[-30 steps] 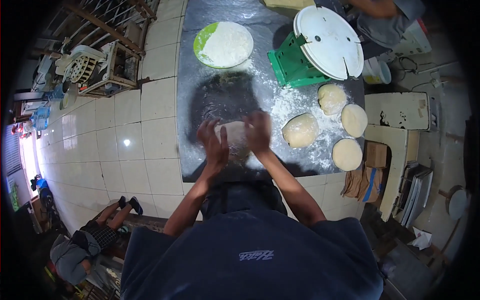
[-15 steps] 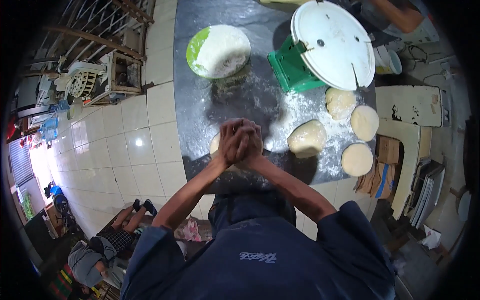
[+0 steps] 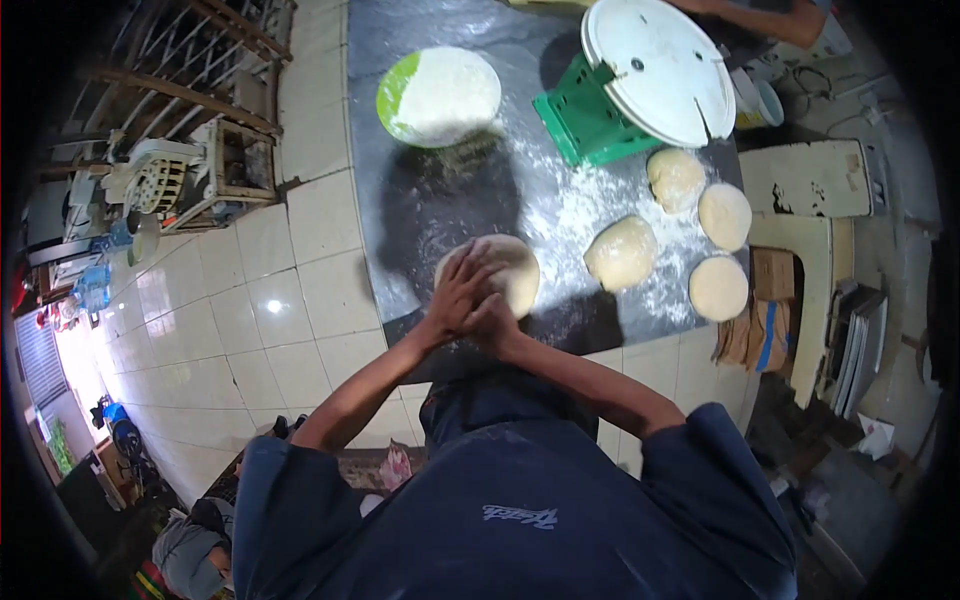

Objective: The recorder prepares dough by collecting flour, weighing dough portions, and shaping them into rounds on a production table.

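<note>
Here, dough (image 3: 517, 265) lies beneath the outspread left grip (image 3: 463, 293), closure of the right grip (image 3: 493, 321) unclear.

**Dough near the front, flour and scale behind**

On the counter (image 3: 525, 45), one dough round (image 3: 516, 268) lies near the front edge, left of centre. The left grip (image 3: 462, 290) rests on it; the right grip (image 3: 492, 322) is at its near side, touching the left. Farther back stands a plate (image 3: 395, 92) with flour (image 3: 450, 90) in it. Right of the plate is a scale (image 3: 600, 130). In front of the scale, loose flour (image 3: 578, 205) spreads over the counter. A single dough piece (image 3: 621, 254) lies right of the round; three others (image 3: 725, 217) lie beyond it, toward the right edge. Tiled floor (image 3: 250, 300) is left.
</note>
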A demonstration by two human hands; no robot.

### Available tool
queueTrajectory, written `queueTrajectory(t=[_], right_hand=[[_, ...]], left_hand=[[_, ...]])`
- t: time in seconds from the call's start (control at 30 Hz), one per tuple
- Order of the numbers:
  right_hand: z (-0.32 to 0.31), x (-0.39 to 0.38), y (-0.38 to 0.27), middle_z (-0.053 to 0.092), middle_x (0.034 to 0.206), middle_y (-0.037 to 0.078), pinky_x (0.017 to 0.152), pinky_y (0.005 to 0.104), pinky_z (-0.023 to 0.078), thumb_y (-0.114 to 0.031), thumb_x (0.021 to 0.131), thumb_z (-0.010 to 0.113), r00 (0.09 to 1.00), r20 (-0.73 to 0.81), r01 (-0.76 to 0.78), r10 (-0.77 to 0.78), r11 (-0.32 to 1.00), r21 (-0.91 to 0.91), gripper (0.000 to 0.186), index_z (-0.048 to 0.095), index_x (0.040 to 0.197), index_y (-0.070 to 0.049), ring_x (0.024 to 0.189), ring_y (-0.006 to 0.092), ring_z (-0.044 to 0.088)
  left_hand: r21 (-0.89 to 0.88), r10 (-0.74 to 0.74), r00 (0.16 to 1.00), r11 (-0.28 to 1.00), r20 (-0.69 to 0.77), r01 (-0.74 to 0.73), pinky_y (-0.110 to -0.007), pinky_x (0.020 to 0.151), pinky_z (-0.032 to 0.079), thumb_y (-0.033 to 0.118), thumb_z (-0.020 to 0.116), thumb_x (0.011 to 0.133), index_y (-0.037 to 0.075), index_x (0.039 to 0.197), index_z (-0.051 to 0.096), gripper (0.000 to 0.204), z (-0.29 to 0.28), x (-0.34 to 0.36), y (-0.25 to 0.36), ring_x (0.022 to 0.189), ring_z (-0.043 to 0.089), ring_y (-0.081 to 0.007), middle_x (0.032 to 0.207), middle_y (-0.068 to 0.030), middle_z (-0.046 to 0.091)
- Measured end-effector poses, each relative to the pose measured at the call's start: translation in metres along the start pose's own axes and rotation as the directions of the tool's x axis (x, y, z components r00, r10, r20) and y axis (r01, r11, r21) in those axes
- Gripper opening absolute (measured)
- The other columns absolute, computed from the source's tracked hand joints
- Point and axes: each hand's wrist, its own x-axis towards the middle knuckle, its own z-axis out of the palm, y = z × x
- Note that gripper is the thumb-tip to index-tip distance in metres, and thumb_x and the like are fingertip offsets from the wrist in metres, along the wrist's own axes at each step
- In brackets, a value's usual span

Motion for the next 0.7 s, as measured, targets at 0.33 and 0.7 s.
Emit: queueTrajectory(t=[0.33,0.7], right_hand=[[-0.018,0.022,-0.002,0.036,0.141,0.017,0.109,0.0467,0.02,-0.034,0.087,0.046,0.973,0.023,0.209,-0.228,0.923,0.324,0.055,0.041,0.134,-0.006,0.131,0.0334,0.03],[-0.102,0.023,0.026,0.062,0.108,0.016,0.097,0.0496,0.036,-0.019,0.078,0.056,0.831,-0.442,0.41,-0.339,0.909,0.074,0.032,0.063,0.107,-0.007,0.105,0.0354,0.055]], left_hand=[[0.172,-0.187,0.897,0.977,0.401,0.127,-0.053,0.109,0.01,0.046,0.049,0.085,0.02,0.132,0.048,0.053,-0.009,0.025,-0.032,0.138,0.018,-0.0375,0.148,-0.0152,0.026],[0.348,-0.093,0.97,0.937,0.223,0.01,-0.054,0.11,0.01,0.054,0.048,0.081,0.022,0.139,0.04,0.067,0.011,0.04,-0.016,0.14,0.013,-0.0373,0.151,-0.0182,0.017]])
